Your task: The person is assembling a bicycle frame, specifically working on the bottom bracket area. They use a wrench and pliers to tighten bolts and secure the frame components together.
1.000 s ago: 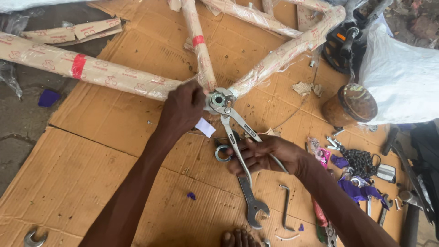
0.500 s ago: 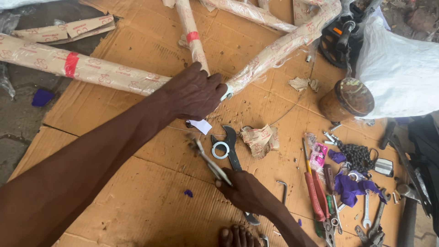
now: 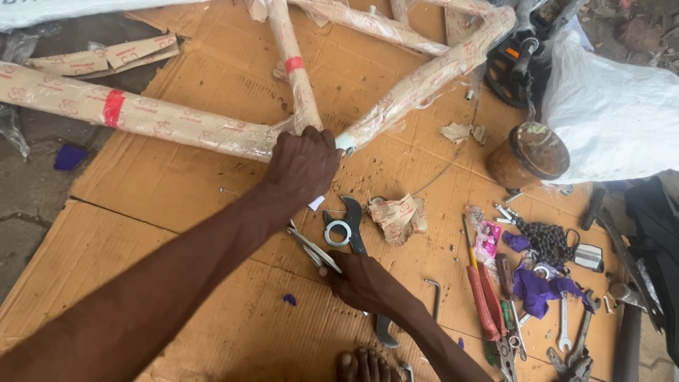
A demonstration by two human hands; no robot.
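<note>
We press our left hand [image 3: 303, 164] down over the junction of the paper-wrapped bicycle frame [image 3: 163, 120], fingers curled and closed around the point where the tubes meet, near the far edge of the cardboard sheet [image 3: 177, 212] on the floor. The grip looks meant to pin the frame flat so it cannot roll or twist on the cardboard. The white end of the junction just shows beside our knuckles.

Our right hand [image 3: 364, 283] lies lower, toward the near edge, fingers folded down onto the slim metal tool [image 3: 311, 247] that runs diagonally under them (whether they truly pinch it or only rest on it, we cannot tell). The dark flat spanner [image 3: 353, 219] passes just beside this hand, its hooked head pointing up toward the frame, and a metal ring [image 3: 338, 233] lies against it, all kept within short reach of the junction.

A crumpled scrap of wrapping paper [image 3: 397, 218] sits just right of the ring. Farther toward the right edge the other tools are spread loosely: a red-handled screwdriver [image 3: 482, 301], a heap of chain [image 3: 546, 242], and a rusty round tin [image 3: 529, 154] standing upright. Our bare toes [image 3: 364, 366] touch the near edge.
</note>
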